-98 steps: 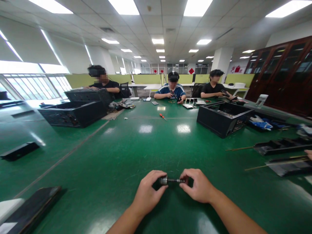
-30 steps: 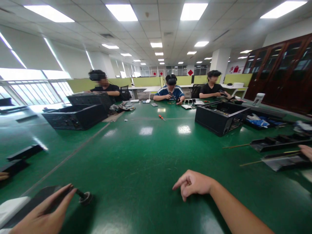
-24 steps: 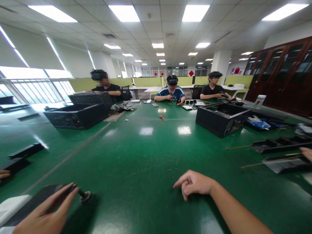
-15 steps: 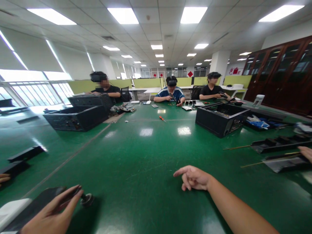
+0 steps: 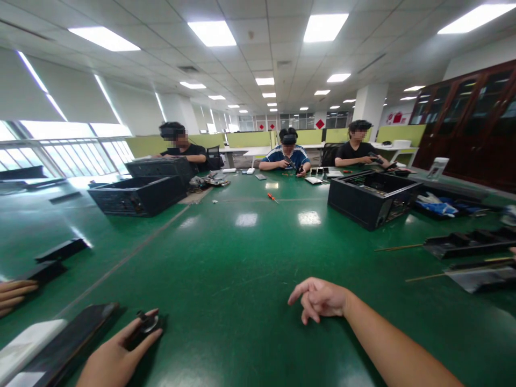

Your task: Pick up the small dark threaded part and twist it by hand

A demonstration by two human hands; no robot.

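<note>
My left hand (image 5: 121, 346) is at the lower left, thumb and fingers closed around a small dark round piece with a short stem (image 5: 149, 322). The piece looks like a suction cup, but its kind is not clear; it sits at or just above the green table. Left of that hand lies a long flat black slab (image 5: 83, 336), with a white flat object (image 5: 32, 341) beside it. My right hand (image 5: 318, 301) is over the middle front of the table, holding nothing, with its index finger stretched out and the other fingers loosely bent.
An orange screwdriver (image 5: 273, 198) lies farther up the green table (image 5: 226, 242). Black computer cases stand at left (image 5: 137, 196) and right (image 5: 371, 201). Long dark metal parts (image 5: 463, 242) lie at the right. Another person's hand (image 5: 16, 295) rests at the left edge; three people sit opposite.
My left hand has moved a little right, its fingers now around the dark round piece rather than at its stem. My right hand keeps nearly the same pose. The view has shifted slightly left.
</note>
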